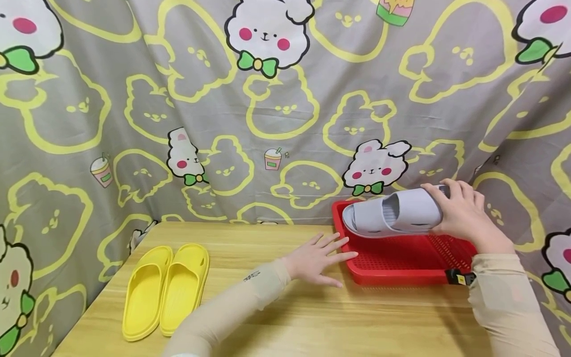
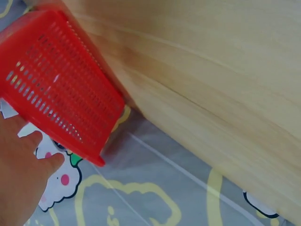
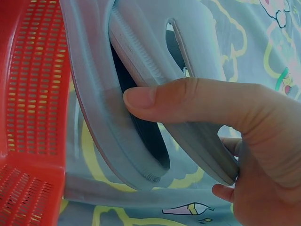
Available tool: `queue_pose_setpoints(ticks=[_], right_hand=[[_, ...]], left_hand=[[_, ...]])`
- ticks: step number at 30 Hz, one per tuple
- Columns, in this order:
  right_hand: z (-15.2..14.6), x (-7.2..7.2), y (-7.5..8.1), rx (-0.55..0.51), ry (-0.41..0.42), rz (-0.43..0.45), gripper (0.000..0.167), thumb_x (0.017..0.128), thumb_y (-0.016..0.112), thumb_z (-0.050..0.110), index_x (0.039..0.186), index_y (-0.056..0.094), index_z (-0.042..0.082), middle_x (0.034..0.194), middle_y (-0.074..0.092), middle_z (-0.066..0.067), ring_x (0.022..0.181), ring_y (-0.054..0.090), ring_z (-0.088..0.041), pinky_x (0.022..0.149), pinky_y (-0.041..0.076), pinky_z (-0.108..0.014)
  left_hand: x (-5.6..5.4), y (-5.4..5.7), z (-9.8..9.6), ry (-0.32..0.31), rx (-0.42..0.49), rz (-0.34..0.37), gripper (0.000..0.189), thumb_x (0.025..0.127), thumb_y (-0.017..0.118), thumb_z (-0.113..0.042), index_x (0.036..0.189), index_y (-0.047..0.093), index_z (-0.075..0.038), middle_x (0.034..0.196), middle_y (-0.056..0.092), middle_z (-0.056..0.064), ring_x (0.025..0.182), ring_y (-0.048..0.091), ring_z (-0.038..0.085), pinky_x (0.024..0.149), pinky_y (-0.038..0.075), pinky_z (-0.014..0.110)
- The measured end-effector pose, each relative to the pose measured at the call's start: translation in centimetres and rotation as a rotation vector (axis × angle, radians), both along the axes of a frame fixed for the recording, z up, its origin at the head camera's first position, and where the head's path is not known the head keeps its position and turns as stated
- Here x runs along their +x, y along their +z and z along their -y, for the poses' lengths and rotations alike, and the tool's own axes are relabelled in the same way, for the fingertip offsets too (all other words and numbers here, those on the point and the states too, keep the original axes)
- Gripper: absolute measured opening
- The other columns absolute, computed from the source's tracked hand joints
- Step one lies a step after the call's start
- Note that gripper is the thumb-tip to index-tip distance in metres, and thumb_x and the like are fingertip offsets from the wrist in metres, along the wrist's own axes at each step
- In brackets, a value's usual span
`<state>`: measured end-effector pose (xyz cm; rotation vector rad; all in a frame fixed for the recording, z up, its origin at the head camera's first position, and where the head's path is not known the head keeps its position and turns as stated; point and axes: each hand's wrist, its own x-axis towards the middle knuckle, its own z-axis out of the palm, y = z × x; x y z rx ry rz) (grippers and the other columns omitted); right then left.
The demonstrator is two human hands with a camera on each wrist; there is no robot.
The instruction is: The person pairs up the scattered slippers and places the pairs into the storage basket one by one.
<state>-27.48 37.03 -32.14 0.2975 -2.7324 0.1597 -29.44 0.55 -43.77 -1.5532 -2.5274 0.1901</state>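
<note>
A pair of grey slippers (image 1: pixel 417 210), one fitted into the other, is gripped by my right hand (image 1: pixel 464 215) at one end, over the back of a red plastic basket (image 1: pixel 401 276). In the right wrist view the thumb (image 3: pixel 183 99) presses on the grey slippers (image 3: pixel 101 101), and the other fingers are mostly hidden behind them. My left hand (image 1: pixel 314 260) holds nothing; its fingers are spread at the basket's left side. The left wrist view shows that hand (image 2: pixel 21 174) beside the perforated basket (image 2: pixel 61 89), and contact cannot be told.
Two yellow slippers (image 1: pixel 144 297) lie side by side on the left of the wooden table (image 1: pixel 276 317). A patterned grey curtain (image 1: pixel 285 124) hangs behind the table and along its sides. A black tag (image 1: pixel 458 277) is on the basket's front right corner.
</note>
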Motion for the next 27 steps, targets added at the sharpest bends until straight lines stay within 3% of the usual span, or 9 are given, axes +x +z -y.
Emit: queue_pose_setpoints(ticks=[10, 27], right_hand=[[0.4, -1.2, -0.3, 0.017, -0.001, 0.083, 0.112, 0.047, 0.095, 0.018, 0.142, 0.034, 0.016, 0.136, 0.021, -0.036, 0.124, 0.013, -0.056, 0.093, 0.014, -0.076], [0.6, -2.3, -0.9, 0.063, 0.018, 0.12, 0.111, 0.046, 0.096, 0.026, 0.14, 0.038, 0.018, 0.138, 0.024, -0.033, 0.126, 0.016, -0.054, 0.092, 0.02, -0.071]], left_hand=[[-0.3, -0.4, 0.0, -0.013, -0.003, 0.001, 0.087, 0.087, 0.035, -0.079, 0.155, -0.003, -0.042, 0.166, 0.003, 0.0, 0.154, 0.009, 0.025, 0.12, 0.021, 0.057], [-0.3, -0.4, -0.2, 0.015, 0.02, 0.065, 0.084, 0.086, 0.035, -0.08, 0.152, -0.005, -0.048, 0.166, 0.009, -0.002, 0.154, 0.003, 0.02, 0.121, 0.02, 0.055]])
